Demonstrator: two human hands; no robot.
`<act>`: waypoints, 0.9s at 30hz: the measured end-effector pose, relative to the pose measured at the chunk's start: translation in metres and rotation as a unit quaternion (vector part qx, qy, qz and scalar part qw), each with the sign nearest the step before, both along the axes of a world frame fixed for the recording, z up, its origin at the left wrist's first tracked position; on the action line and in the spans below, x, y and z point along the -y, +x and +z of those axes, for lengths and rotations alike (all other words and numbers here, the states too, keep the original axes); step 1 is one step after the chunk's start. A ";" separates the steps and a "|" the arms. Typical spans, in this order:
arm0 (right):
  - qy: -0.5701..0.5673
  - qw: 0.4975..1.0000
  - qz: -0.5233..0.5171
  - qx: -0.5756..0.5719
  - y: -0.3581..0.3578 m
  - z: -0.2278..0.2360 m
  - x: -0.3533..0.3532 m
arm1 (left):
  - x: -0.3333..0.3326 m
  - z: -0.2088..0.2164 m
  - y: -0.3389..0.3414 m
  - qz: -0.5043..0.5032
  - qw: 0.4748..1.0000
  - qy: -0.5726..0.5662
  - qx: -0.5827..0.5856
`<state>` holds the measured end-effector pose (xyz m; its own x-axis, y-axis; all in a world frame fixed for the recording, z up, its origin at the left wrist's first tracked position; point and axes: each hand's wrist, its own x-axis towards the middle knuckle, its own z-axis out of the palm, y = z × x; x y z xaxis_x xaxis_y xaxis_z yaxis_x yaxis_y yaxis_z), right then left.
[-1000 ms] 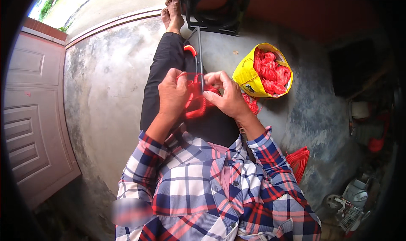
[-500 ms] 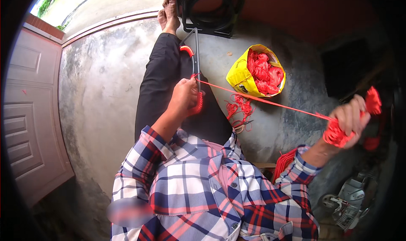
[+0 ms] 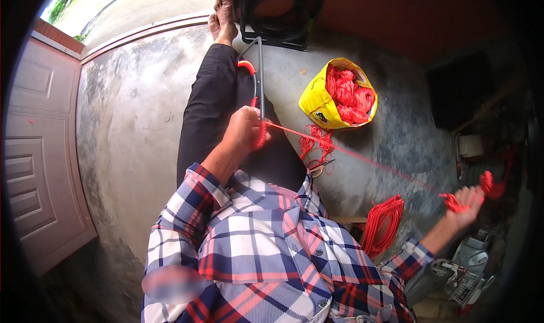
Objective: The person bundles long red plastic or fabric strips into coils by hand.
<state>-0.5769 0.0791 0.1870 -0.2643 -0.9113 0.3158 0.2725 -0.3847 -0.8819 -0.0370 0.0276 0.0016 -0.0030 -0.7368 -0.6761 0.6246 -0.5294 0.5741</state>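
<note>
A narrow grey frame [image 3: 261, 87], bent to a point at its far end, rests along my thigh. Red cord is wrapped round parts of it. My left hand [image 3: 243, 127] is closed round the near part of this frame, at the red wrapping [image 3: 262, 137]. From there a taut red cord [image 3: 362, 157] runs right to my right hand [image 3: 466, 206]. That hand, stretched out far right, is closed on a bundle of red cord [image 3: 451, 203], whose other end sticks out past the fingers.
Right of my leg stands a yellow bag [image 3: 318, 102] of red cord skeins [image 3: 347, 93]. Loose red cord [image 3: 317, 144] and scissors [image 3: 321, 167] lie nearer me. Red looped pieces [image 3: 383, 226] stand by my side, a metal machine [image 3: 475, 260] at lower right, and a panelled door [image 3: 39, 141] at left.
My right hand has moved down and slightly right with the cord bundle, uncovering the red looped pieces. My left hand has shifted slightly nearer along the frame.
</note>
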 end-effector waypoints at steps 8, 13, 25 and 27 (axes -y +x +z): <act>0.301 0.894 0.196 0.269 0.183 -0.140 0.052 | -0.033 0.017 -0.009 -0.070 0.760 -0.306 0.569; 0.399 0.775 0.404 0.277 0.345 -0.156 0.021 | -0.052 0.045 -0.043 -0.124 0.754 -0.459 0.453; 0.204 0.842 0.409 -0.285 0.372 -0.187 0.124 | -0.002 0.027 0.048 -0.275 0.499 -0.355 0.741; 0.099 0.801 0.433 -0.401 0.377 -0.205 0.125 | 0.001 0.008 0.036 -0.316 0.459 -0.308 0.771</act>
